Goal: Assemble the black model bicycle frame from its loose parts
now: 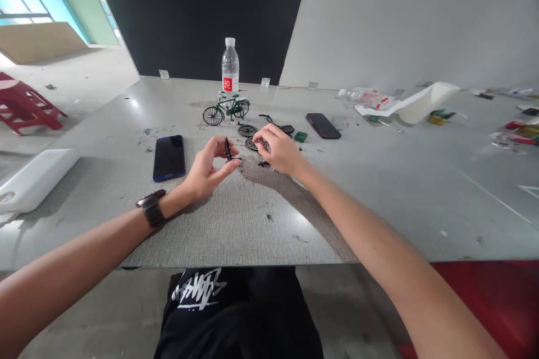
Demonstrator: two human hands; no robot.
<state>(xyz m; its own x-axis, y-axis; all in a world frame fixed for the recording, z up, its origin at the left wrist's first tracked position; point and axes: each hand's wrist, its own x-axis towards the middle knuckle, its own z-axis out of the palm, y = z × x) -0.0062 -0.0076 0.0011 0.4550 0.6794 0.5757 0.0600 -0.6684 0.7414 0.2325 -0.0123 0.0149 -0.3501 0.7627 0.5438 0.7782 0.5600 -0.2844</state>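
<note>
Left hand fingers pinching one black part, right hand fingers closed on one loose wheel, two phones.

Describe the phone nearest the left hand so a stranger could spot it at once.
Start at the water bottle on the grey table, then come toward the left hand. Just left of it lies a phone, face up. Its blue edge distinguishes it from the all-black phone farther right.

Both arms reaching forward
Left hand is pinching with thumb and fingers curled; right hand is pressing down, palm lowered.
</note>
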